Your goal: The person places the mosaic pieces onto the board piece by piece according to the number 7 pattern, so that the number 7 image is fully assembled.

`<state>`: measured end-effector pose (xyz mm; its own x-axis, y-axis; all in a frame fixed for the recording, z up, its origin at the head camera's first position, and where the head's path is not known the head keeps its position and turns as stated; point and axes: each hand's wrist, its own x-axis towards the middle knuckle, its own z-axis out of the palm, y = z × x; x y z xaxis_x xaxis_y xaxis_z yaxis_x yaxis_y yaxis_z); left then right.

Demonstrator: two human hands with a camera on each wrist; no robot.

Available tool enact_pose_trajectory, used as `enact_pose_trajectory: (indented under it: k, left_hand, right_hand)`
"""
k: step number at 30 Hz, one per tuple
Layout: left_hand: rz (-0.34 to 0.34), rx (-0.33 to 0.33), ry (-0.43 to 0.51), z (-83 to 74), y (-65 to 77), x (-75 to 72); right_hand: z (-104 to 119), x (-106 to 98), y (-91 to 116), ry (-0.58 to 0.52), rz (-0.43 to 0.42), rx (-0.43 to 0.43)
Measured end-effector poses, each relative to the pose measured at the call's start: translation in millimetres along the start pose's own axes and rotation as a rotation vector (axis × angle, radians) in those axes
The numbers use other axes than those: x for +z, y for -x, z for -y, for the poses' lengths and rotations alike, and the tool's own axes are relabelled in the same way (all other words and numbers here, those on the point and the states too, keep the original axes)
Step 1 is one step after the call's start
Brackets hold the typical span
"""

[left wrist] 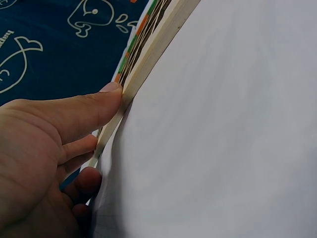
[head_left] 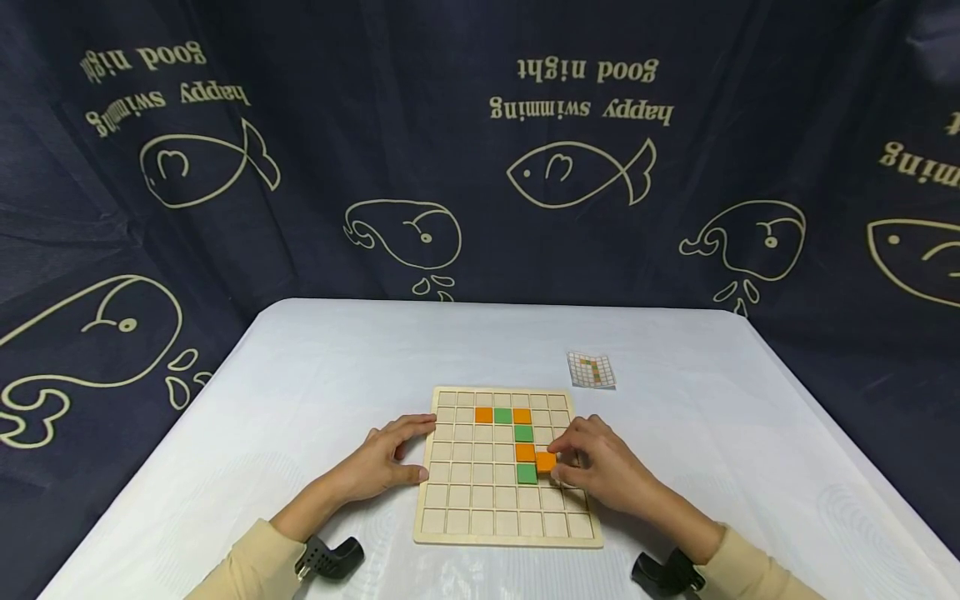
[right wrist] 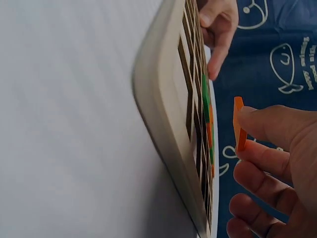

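A wooden grid board (head_left: 480, 540) lies flat on the table. Orange and green square tiles fill several of its cells: a row of orange, green (head_left: 502, 415) and orange near the far side, then a column running nearer. My right hand (head_left: 603, 467) pinches an orange tile (head_left: 546, 462) between thumb and fingers, just right of the column. In the right wrist view that tile (right wrist: 238, 124) is held above the board surface. My left hand (head_left: 375, 462) rests at the board's left edge, its thumb (left wrist: 106, 104) and fingertips touching the side.
A small printed card (head_left: 592, 370) with a coloured grid pattern lies beyond the board's far right corner. The white-covered table (head_left: 337, 350) ends at a dark blue curtain (head_left: 480, 167) printed with fish and whales. A black wrist device (head_left: 333, 558) sits at each sleeve.
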<state>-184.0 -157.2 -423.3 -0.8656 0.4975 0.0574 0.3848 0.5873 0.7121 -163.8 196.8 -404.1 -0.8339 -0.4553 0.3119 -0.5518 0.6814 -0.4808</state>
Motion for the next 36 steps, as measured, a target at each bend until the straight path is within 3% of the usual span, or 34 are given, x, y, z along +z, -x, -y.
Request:
enact_pose_trajectory:
  k: [13,36]
  left_hand:
    - [0.001,-0.007,0.006,-0.4,-0.1,0.2]
    - [0.001,-0.002,0.004,1.1,0.1,0.4]
  right_hand:
    - [14,11,8,0.025,0.038,0.007]
    - [24,22,16,0.052,0.017,-0.036]
